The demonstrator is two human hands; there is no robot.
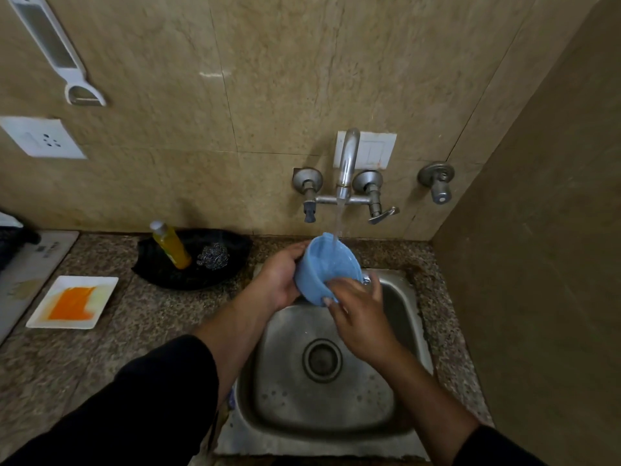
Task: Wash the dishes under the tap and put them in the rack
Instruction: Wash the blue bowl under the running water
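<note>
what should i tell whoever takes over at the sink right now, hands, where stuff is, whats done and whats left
Left hand: grip closed around the outside of the blue bowl, holding it tilted over the sink.
Right hand: fingers on the bowl's near rim, rubbing or steadying it; it holds nothing else.
Tap: running, with the stream landing inside the bowl.
On the counter to the left: a black tray with a yellow soap bottle and a steel scrubber, and a white square plate with orange residue.
Done: the bowl is being rinsed.
Left: finish the bowl, wash the plate, rack both. No rack is in view.
</note>
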